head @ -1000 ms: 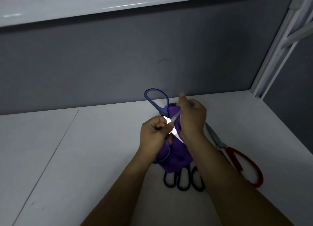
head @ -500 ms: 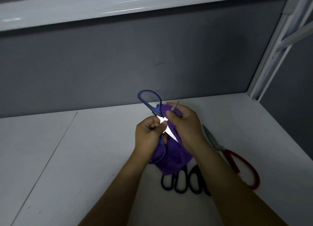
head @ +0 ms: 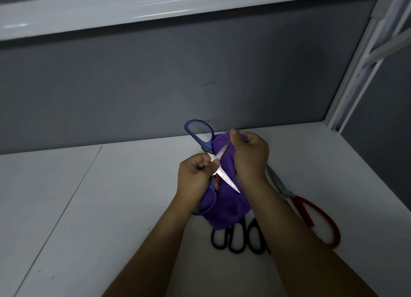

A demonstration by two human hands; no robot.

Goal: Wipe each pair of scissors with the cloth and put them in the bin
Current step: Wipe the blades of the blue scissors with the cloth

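Above the white table, my left hand [head: 196, 176] grips blue-handled scissors [head: 199, 134] near the pivot, blades spread open. One blade points down and right across a purple cloth [head: 224, 205]. My right hand [head: 250, 157] grips the cloth around the other blade, thumb up at the cloth's top. Red-handled scissors [head: 315, 221] lie on the table to the right, partly behind my right forearm. Black-handled scissors [head: 240, 238] lie below the cloth, only their loops showing. No bin is in view.
A white table [head: 111, 207] runs to a grey back wall [head: 178, 85]. A white shelf [head: 111, 9] hangs overhead. A white upright post [head: 355, 74] and a grey side panel close the right side.
My right hand has slid with the cloth up along the blade toward the far end. The left hand keeps its hold on the blue scissors.
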